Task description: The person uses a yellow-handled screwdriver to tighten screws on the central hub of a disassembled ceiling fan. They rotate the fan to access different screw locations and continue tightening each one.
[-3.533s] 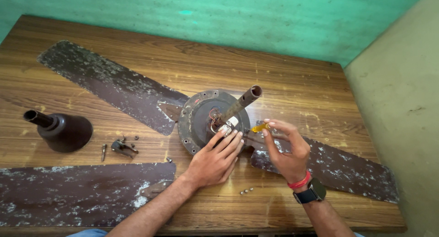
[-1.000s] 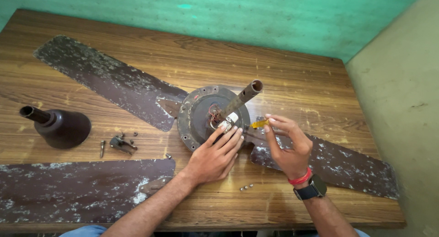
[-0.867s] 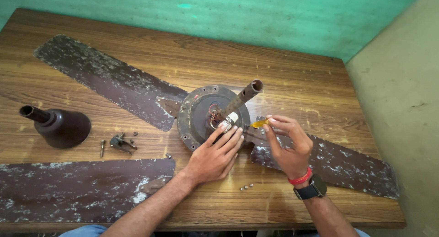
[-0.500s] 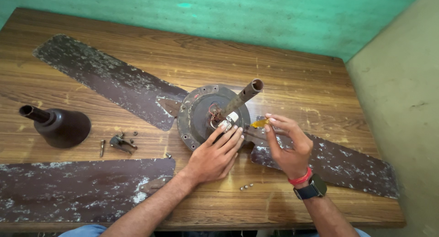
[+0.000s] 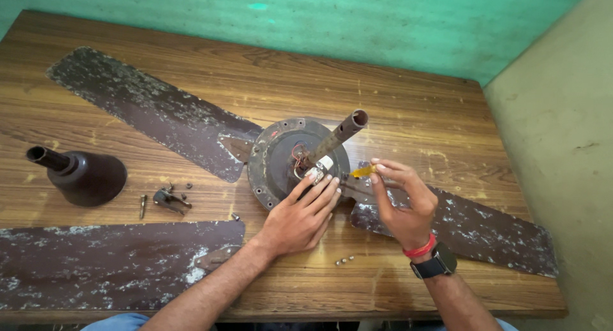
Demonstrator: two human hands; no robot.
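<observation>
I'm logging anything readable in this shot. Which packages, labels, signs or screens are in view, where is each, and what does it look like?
Smartwatch: on the right hand's wrist, dark band, dark rounded-square case; its face is turned away, nothing shows.
White block: at the fan motor's centre, under the left hand's fingers; any marking is too small to tell.
No packages or signs.

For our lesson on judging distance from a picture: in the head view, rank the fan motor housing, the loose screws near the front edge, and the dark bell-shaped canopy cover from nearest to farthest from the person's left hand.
1. Fan motor housing: the left hand has its fingertips on it, just ahead.
2. Loose screws: on the table, just right of the hand.
3. Canopy cover: far left of the table.
</observation>
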